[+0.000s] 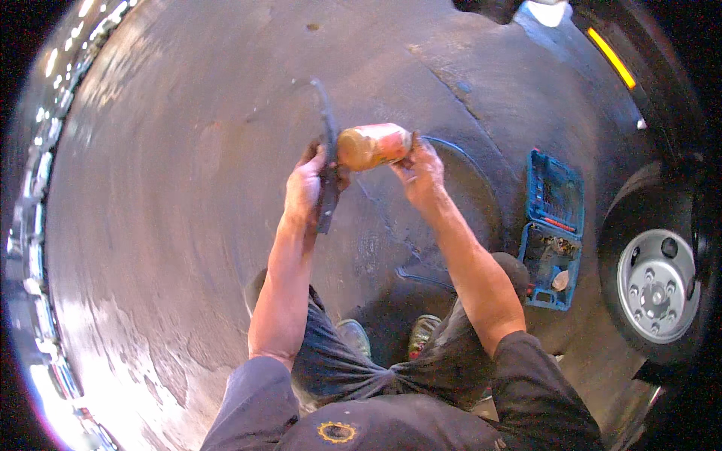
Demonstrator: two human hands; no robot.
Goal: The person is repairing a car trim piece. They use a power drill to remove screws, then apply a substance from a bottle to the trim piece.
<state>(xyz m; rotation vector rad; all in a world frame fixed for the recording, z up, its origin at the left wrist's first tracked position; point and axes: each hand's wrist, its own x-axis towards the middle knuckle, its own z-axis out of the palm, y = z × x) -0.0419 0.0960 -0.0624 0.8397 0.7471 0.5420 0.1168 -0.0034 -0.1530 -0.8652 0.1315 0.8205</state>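
Note:
My left hand (304, 184) is closed round a dark, narrow, curved strip (329, 143), held upright over the floor, its upper end bending away to the left. Fingertips of that hand show on the strip's far side. My right hand (423, 171) grips the right end of a bottle (372, 146) with tan-brown contents and a pinkish label. The bottle lies on its side in the air, its rounded brown end pointing left, close beside the strip. Whether it touches the strip or my left fingertips I cannot tell. My right fingers cover the bottle's other end.
An open blue tool case (555, 192) with bits and small parts lies on the floor to my right. Beyond it stands a vehicle wheel (656, 287) with a silver rim. A thin blue hose (470, 159) curves over the dark, stained floor (188, 150). My shoes (423, 334) are below.

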